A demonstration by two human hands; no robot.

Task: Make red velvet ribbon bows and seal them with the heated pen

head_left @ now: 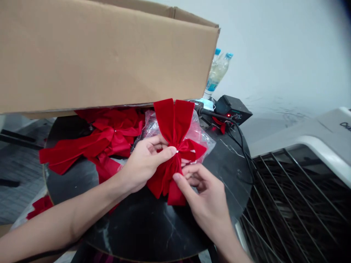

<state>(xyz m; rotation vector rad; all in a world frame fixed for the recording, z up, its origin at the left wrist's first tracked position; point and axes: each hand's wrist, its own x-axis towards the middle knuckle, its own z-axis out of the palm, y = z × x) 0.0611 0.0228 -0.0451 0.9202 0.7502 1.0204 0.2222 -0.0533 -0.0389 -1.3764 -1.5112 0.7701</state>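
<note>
A red velvet bow is held up over the round black table, its two broad tails pointing away from me. My left hand pinches it close to the small shiny tie at its centre, thumb on top. Lower down, my right hand grips a loop on the near right side between thumb and fingers. Behind the bow lies a clear plastic bag, partly covered. More red bows are heaped to the left of my left hand.
A big cardboard box stands across the back. Bottles with blue caps and a black control box with a red light and cables are at back right. A white-framed appliance with a dark grille borders the table's right.
</note>
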